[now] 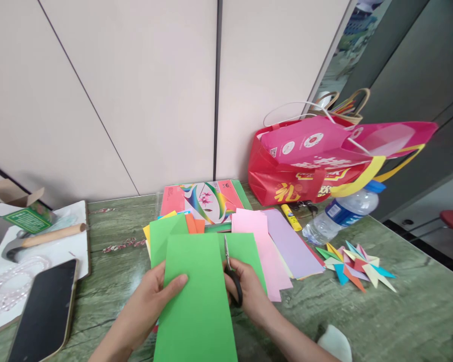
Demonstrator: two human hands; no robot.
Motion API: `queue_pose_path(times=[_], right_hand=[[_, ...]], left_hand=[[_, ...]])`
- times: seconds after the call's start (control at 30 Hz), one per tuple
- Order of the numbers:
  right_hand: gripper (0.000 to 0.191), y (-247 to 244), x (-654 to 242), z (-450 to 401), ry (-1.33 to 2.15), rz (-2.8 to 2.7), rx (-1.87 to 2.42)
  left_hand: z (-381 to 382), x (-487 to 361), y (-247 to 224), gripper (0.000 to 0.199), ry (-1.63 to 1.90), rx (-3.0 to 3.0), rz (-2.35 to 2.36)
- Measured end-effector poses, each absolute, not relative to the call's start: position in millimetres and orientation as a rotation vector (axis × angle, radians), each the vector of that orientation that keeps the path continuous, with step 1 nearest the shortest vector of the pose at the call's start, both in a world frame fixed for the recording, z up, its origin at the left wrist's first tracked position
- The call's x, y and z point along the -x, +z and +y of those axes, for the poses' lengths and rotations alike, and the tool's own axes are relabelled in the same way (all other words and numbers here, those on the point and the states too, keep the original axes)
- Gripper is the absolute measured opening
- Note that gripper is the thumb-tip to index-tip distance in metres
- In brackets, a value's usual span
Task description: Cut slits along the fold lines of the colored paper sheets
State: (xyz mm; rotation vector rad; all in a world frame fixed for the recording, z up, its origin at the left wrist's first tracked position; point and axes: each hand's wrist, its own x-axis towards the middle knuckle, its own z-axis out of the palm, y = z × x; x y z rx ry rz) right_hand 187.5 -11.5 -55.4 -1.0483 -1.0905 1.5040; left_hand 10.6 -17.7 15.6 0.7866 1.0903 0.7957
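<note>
A large green paper sheet (196,296) is pinched along its left edge by my left hand (154,291), thumb on top. Black-handled scissors (233,281) are in my right hand (249,289), their blades pointing away from me at the sheet's right side. Another green piece (247,249) lies to the right, partly behind the blades; whether it is joined to the sheet cannot be made out. Behind are a smaller green sheet (166,231) over yellow and orange ones, plus pink sheets (262,241) and purple paper (290,241).
A colored paper pack (204,201) lies by the wall. To the right are a red bag (264,176), a glue stick (291,217), a water bottle (340,216) and folded paper stars (355,264). A phone (43,311) and a wooden-handled tool (53,237) lie left.
</note>
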Motion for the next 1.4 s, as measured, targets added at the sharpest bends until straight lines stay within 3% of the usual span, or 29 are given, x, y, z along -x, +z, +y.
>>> queue_pose_path(times=[0.1, 0.23, 0.33, 0.47, 0.6, 0.83, 1.07, 1.2, 1.4], right_hand=[[0.027, -40, -197, -10, 1.339, -1.058, 1.079], [0.022, -25, -224, 1, 0.736, -1.054, 1.214], [0.029, -30, -252, 14, 0.541, -1.162, 1.387], [0.028, -43, -274, 23, 0.774, -1.353, 1.537], [0.028, -38, -260, 16, 1.203, -1.493, 1.264], [0.034, -28, -218, -6, 1.319, -1.421, 1.182], [0.037, -33, -209, -11, 1.305, -1.329, 1.2], [0.034, -29, -218, -8, 1.209, -1.257, 1.208], [0.04, -24, -260, 12, 1.025, -1.059, 1.25]], left_hand=[[-8, -5, 10, 0.031, 0.974, -0.727, 1.192], [0, 0, 6, 0.03, 1.089, -0.655, 1.281], [1, 0, 4, 0.032, 1.107, -0.671, 1.289], [2, -3, 1, 0.031, 1.088, -0.699, 1.3], [2, -3, -2, 0.03, 1.075, -0.693, 1.306], [0, -5, -6, 0.025, 1.041, -0.693, 1.222], [-11, -23, -5, 0.031, 0.974, -0.623, 1.147], [-10, -21, -5, 0.034, 0.949, -0.909, 1.239], [8, 12, -21, 0.045, 1.078, -1.729, 2.008]])
